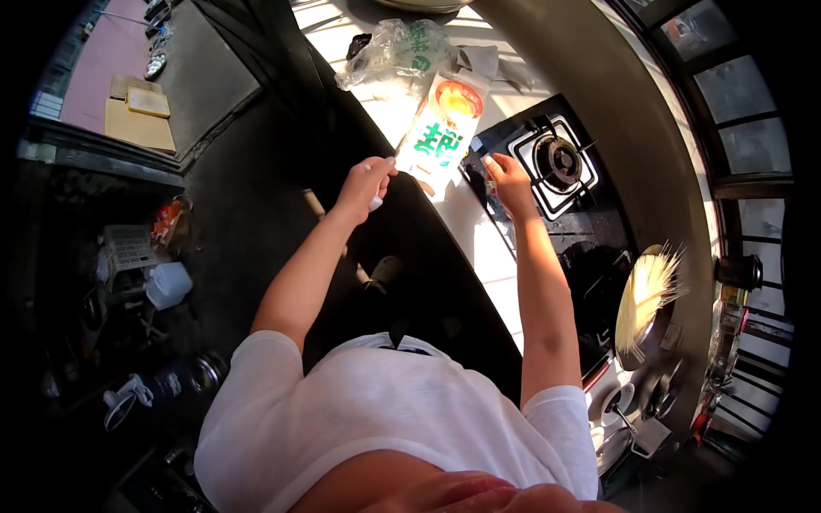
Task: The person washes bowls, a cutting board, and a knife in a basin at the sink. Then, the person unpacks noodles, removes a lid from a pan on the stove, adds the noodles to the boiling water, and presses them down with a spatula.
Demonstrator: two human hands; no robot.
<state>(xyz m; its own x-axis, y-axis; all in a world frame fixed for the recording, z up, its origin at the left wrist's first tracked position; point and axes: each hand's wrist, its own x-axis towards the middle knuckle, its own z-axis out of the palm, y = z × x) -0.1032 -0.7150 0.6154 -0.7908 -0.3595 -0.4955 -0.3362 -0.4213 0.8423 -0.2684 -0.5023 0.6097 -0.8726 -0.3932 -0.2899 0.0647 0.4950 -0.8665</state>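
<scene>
A white packet (444,128) with green lettering and an orange-red picture lies tilted over the sunlit counter. My left hand (368,185) is closed at the packet's lower left corner, thumb and fingers pinched together there. On the packet's other side, my right hand (508,177) is held apart from it, near the stove's edge, with its fingers curled together; what they hold, if anything, is too small to make out. Behind the packet rests a crumpled clear plastic bag (385,67) with green print.
A gas burner (560,162) on a black stove stands right of my right hand. A straw brush (643,299) is farther down the right side. On the floor at left are a crate (130,248) and a pale plastic container (168,285). The counter's dark front edge runs diagonally.
</scene>
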